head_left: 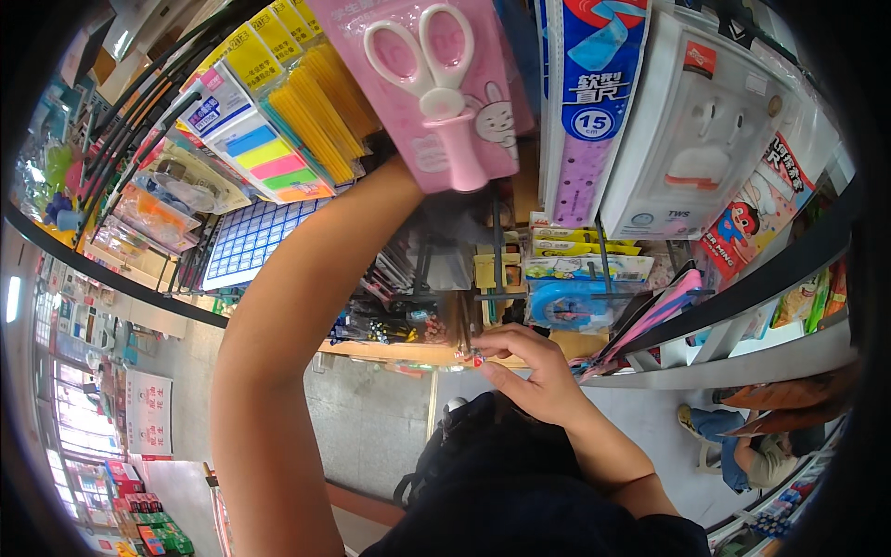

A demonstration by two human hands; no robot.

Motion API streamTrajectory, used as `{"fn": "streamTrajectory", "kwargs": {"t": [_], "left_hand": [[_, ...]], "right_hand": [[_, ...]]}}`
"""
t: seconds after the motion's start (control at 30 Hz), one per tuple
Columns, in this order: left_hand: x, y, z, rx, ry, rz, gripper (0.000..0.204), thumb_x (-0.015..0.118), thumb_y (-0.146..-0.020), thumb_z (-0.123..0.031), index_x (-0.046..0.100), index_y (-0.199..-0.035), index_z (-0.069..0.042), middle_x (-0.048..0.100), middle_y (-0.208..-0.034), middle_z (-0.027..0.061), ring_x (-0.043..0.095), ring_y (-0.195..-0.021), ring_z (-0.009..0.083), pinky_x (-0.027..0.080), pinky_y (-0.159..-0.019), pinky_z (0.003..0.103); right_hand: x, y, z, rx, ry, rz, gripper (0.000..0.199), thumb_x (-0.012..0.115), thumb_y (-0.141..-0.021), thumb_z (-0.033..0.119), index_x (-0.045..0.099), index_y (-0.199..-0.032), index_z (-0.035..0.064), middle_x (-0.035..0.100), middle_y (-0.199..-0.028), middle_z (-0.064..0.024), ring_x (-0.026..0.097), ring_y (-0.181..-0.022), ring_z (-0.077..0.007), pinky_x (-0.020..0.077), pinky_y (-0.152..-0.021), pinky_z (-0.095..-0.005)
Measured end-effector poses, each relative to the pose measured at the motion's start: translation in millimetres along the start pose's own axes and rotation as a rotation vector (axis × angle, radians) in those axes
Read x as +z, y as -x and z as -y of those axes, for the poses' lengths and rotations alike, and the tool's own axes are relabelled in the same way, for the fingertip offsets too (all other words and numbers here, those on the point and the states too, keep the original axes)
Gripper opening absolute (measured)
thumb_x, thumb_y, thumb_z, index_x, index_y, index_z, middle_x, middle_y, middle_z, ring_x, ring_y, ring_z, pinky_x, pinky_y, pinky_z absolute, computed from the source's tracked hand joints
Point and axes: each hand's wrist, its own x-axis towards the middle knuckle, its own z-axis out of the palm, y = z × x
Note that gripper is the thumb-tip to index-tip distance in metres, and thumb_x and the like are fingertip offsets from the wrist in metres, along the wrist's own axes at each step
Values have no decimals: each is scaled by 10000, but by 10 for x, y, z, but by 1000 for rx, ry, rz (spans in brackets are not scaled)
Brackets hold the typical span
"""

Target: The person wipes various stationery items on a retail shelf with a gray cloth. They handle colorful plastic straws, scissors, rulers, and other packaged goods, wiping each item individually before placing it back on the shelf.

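Observation:
My left forearm [278, 316] reaches up into a hanging display. My left hand is hidden behind a pink scissors pack [444, 102], so its fingers do not show. That pack holds white-handled scissors with a pink cover over the blades. Lower down, my right hand [531, 371] is closed, thumb and fingertips together at the edge of a wooden shelf [399, 353]. A small shiny red and pale thing [471, 356] shows at those fingertips, too small to name. Just above them, a dark, blurred area hides detail.
A ruler pack [589, 121], an earphone box [701, 130] and sticky index tabs [269, 153] hang around my arms. A blue tape-like roll pack [566, 302] hangs beyond my right hand. A black curved rack rail [121, 265] crosses the left. Another person [756, 455] is at lower right.

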Motion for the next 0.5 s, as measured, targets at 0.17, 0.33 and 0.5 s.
{"fn": "streamTrajectory", "kwargs": {"t": [0.17,0.33,0.5], "left_hand": [[11,-26,-38,-23,-6,-9,375,540,-897,-247,581,-1227,-73,586,-1256,178,528,-1184,360,401,-1013,448],[-54,65,61,-33,13,-1,377,536,-897,-240,578,-1235,-79,580,-1266,178,522,-1194,359,395,-1020,448],[-118,185,237,-59,25,-1,379,531,-896,-234,575,-1242,-84,575,-1276,178,515,-1205,358,388,-1026,449]], "right_hand": [[-15,20,54,5,-31,-21,267,668,-869,78,645,-1119,-11,669,-1008,-126,655,-897,-202,504,-806,-303],[-18,39,25,27,-26,-14,263,664,-871,77,645,-1116,-17,669,-991,-123,652,-887,-194,503,-805,-301],[7,20,-14,32,-33,-21,256,665,-874,87,647,-1105,-19,671,-971,-120,655,-871,-192,500,-799,-300]]}}
